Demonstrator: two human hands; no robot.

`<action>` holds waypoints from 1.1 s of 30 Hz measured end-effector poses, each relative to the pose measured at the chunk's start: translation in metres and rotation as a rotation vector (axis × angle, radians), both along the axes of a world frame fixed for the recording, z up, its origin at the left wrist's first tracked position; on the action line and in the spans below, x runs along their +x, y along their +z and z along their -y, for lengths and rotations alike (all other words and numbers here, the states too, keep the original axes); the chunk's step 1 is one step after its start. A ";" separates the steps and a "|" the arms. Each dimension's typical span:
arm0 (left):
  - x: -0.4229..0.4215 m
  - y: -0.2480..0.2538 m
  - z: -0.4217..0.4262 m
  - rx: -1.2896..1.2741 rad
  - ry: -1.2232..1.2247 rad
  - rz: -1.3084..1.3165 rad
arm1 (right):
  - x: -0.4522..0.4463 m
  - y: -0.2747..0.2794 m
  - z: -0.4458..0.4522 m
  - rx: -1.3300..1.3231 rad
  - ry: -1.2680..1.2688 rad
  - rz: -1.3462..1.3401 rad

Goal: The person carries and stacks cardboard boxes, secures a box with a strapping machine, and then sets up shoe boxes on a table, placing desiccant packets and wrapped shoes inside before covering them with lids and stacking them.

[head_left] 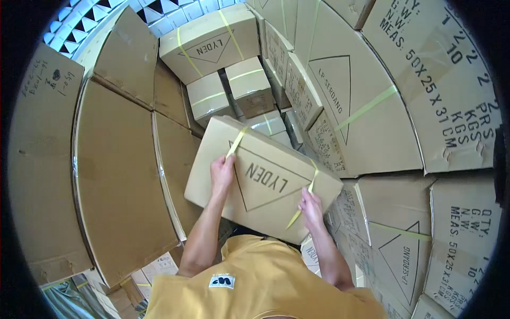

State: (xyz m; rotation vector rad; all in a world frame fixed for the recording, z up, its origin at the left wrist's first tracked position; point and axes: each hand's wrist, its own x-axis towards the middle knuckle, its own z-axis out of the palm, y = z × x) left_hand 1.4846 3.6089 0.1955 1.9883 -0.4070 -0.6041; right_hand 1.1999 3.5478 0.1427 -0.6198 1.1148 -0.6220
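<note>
Clutching a yellow strap (239,137), the left hand (222,173) makes a tight fist against the LYDEN carton (265,178); the right hand (311,207) clenches the second strap (313,178), a length of it jutting past the fist. The carton slants just in front of a mustard shirt (297,282). Beyond it I see small taped boxes (249,82), then another strapped carton (215,40). Plain brown cartons (122,159) stand to its left, LP-SERDANG cartons (366,111) to its right.
</note>
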 end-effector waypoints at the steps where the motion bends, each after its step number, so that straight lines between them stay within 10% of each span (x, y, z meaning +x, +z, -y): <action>1: 0.007 -0.016 0.003 -0.017 0.029 -0.046 | 0.006 0.005 0.003 -0.009 0.050 -0.061; 12: -0.031 -0.019 0.002 0.127 -0.206 -0.043 | -0.007 -0.111 -0.013 0.088 -0.053 -0.182; 21: -0.038 -0.043 0.037 0.217 -0.179 -0.238 | 0.006 -0.102 0.032 0.059 0.049 -0.495; 33: -0.015 -0.028 -0.017 0.116 -0.086 -0.236 | -0.024 -0.036 -0.063 0.073 -0.174 -0.014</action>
